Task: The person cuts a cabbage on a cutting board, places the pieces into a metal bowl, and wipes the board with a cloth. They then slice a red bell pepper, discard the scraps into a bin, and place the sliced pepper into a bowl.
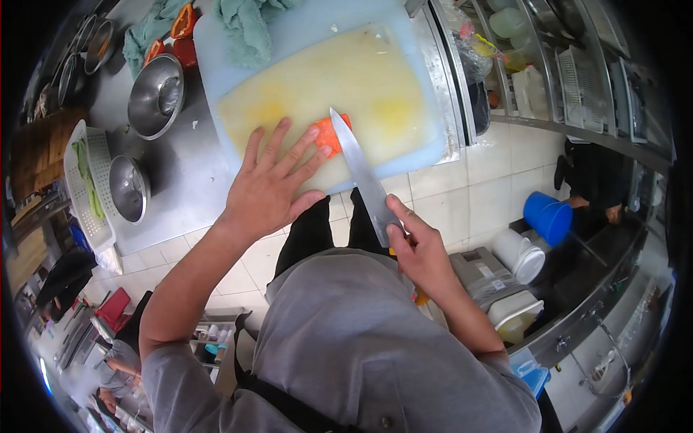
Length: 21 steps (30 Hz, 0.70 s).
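Observation:
An orange-red piece of food (328,136) lies on the yellowish cutting board (303,86), which rests on a larger pale blue board (213,50). Fingertips of my left hand (271,180) touch the piece's left side; the fingers are spread and the palm faces down. My right hand (419,252) grips the handle of a large knife (361,169), thumb and finger against the blade's base. The blade points up and left, its tip over the right part of the orange-red piece. Most of the handle is hidden by the hand.
Left of the boards are two metal bowls (156,97) (130,189), a white basket (91,180) with green stalks, and red peppers (185,52). A green cloth (249,29) lies at the back. A blue bucket (548,218) stands right; other people are at the edges.

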### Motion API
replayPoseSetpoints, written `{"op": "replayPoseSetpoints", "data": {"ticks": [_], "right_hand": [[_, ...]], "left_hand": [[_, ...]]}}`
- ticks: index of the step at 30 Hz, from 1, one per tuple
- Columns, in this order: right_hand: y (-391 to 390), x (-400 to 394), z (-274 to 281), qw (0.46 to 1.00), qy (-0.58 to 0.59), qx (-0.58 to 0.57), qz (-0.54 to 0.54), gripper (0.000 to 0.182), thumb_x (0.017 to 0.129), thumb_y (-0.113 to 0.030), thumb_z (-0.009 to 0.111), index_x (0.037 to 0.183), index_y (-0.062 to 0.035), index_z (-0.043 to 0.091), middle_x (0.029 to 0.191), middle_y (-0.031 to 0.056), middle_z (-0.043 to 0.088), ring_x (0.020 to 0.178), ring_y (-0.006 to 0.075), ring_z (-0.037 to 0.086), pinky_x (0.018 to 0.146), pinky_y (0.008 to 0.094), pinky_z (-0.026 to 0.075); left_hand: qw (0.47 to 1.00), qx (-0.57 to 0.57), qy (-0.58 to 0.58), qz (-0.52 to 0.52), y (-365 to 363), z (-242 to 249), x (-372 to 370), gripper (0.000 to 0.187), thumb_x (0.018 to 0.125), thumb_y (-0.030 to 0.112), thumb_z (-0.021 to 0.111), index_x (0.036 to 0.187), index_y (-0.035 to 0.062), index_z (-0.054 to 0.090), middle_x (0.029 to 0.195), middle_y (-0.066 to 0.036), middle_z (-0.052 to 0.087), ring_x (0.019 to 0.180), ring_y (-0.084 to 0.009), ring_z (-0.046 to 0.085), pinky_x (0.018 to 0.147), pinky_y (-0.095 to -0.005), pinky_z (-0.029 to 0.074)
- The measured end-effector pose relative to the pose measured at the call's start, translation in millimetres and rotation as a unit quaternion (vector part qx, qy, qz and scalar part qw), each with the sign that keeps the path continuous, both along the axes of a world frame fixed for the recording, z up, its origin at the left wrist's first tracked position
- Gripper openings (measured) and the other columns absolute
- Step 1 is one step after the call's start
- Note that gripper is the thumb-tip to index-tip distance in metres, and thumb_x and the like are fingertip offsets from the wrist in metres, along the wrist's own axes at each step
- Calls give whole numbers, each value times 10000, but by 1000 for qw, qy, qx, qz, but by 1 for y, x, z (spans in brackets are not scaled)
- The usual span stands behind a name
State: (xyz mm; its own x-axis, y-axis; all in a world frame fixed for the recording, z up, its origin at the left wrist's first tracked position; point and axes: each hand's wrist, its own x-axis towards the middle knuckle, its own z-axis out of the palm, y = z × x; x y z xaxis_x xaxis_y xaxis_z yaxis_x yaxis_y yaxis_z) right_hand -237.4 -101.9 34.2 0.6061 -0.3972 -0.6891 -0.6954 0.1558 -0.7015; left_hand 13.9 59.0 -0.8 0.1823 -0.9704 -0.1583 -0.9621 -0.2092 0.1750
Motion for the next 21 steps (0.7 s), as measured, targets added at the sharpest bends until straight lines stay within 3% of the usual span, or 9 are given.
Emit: {"op": "replayPoseSetpoints", "data": {"ticks": [5,7,8,10,21], "right_hand": [[-1,5,-12,1000,-28,-2,-7,473,1032,-109,620,1498,-68,556,1295,150,733,690,74,513,671,253,496],[-2,8,-15,999,-47,11,-11,485,1040,-119,612,1517,-65,543,1097,97,749,644,58,484,606,251,475],[-3,12,-14,999,-49,11,-11,485,1040,-119,612,1517,-65,543,1097,97,749,644,58,484,606,251,475],[-5,22,-9,998,-22,60,-24,505,1048,-129,605,1542,-72,520,924,46,674,602,49,466,553,249,464],[-8,17,-19,996,-46,70,-11,521,1065,-160,585,1569,-75,484,845,19,610,564,43,471,506,239,450]], "left_hand": [[1000,-6,-1,2,0,1,0,646,999,578,578,1546,240,520,1687,-29,358,1553,-389,286,1252,-617,228],[1000,-9,-1,1,0,1,0,643,1000,578,577,1546,242,521,1680,-32,373,1552,-387,292,1253,-616,226],[1000,-9,-3,2,0,1,0,643,1000,578,577,1546,242,521,1680,-32,373,1552,-387,292,1253,-616,226],[1000,-14,-1,2,0,2,0,639,1003,579,572,1543,242,525,1675,-34,382,1551,-387,296,1252,-615,227],[1000,-22,-3,6,0,4,0,634,1006,573,568,1547,244,519,1667,-29,394,1548,-385,302,1258,-616,226]]}}
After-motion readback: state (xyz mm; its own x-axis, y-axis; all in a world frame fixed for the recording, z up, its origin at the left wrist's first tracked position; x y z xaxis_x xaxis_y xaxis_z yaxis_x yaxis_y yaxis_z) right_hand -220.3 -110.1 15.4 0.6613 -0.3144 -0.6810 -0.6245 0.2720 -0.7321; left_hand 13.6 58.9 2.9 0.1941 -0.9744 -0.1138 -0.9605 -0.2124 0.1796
